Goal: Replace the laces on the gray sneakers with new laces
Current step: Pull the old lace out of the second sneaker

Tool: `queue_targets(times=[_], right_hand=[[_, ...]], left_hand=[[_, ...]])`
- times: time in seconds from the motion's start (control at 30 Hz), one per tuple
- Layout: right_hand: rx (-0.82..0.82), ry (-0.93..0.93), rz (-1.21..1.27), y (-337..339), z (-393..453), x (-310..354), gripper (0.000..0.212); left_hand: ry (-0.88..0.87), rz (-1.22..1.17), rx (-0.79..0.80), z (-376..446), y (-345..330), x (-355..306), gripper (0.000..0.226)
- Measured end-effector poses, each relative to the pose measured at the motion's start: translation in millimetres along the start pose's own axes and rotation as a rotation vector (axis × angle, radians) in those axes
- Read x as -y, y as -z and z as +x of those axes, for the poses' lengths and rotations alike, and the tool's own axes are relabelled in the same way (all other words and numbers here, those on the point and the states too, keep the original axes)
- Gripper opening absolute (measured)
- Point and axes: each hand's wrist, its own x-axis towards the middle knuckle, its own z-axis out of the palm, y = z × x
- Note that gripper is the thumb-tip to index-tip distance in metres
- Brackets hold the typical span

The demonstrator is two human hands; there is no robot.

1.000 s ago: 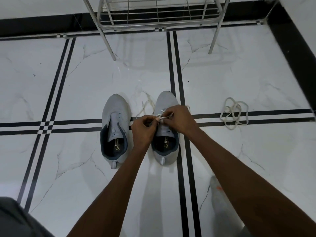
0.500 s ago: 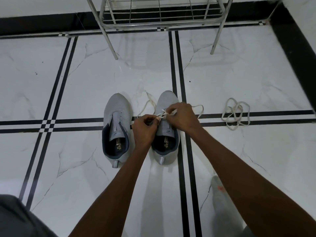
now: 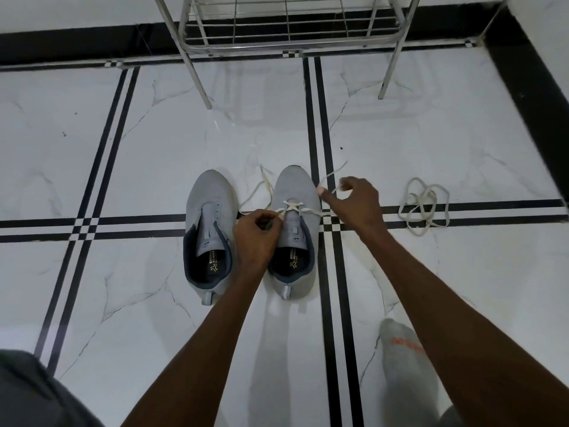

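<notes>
Two gray sneakers stand side by side on the white floor, toes pointing away. The left sneaker (image 3: 211,217) has no lace in it. The right sneaker (image 3: 295,192) carries a white lace (image 3: 292,206) crossed through its front eyelets, with loose ends trailing to both sides. My left hand (image 3: 257,232) pinches the lace's left end beside the right sneaker's tongue. To the right of that shoe, my right hand (image 3: 354,201) pinches the other end and holds it stretched out.
A loose coil of white lace (image 3: 423,206) lies on the floor at the right. A metal wire rack (image 3: 292,26) stands against the far wall on thin legs. My foot in a gray sock (image 3: 406,359) rests at the lower right. A black skirting runs along the right wall.
My right hand has moved off the shoe to the right, pulling its lace end out. My left hand stays at the tongue with its end.
</notes>
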Motion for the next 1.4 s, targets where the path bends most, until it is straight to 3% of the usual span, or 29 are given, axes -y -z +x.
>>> queue_targets(times=[0.13,0.23,0.3,0.4,0.63,0.7,0.83,0.9,1.0,1.07,1.13,1.23,1.4], right_hand=[[0.154,0.085,-0.138,-32,-26,15,0.044],[0.101,0.141,-0.197,-35,-29,7,0.02],[0.078,0.076,-0.111,-24,-23,0,0.017],[0.186,-0.013,-0.004,-10,-18,-5,0.015],[0.211,0.008,0.016,-13,-23,-2,0.019],[0.228,-0.008,0.036,-13,-24,-3,0.018],[0.227,-0.027,0.077,-12,-24,-6,0.017],[0.213,-0.056,0.099,-12,-23,-8,0.015],[0.2,-0.094,0.139,-11,-23,-12,0.016],[0.207,-0.096,0.168,-10,-23,-13,0.017],[0.209,-0.093,0.171,-10,-23,-11,0.017],[0.219,-0.077,0.141,-12,-23,-8,0.017],[0.236,-0.063,0.15,-12,-27,-7,0.017]], left_hand=[[-0.08,0.067,0.029,1,-6,-4,0.018],[-0.133,0.091,0.031,3,-4,-4,0.014],[-0.123,0.087,-0.018,8,1,-1,0.011],[-0.111,0.091,-0.023,7,1,-3,0.009],[-0.464,0.306,0.191,16,-25,-26,0.026],[-0.459,0.382,0.258,22,-32,-25,0.017],[-0.482,0.415,0.246,24,-37,-23,0.008],[-0.38,0.345,0.116,24,-34,-21,0.011],[-0.093,0.106,-0.099,36,-22,-10,0.009],[-0.154,0.127,-0.038,33,-15,-12,0.017],[-0.333,0.196,0.095,29,-16,-22,0.028],[-0.542,0.427,0.296,29,-30,-26,0.016],[-0.552,0.586,0.316,34,-42,-22,0.011]])
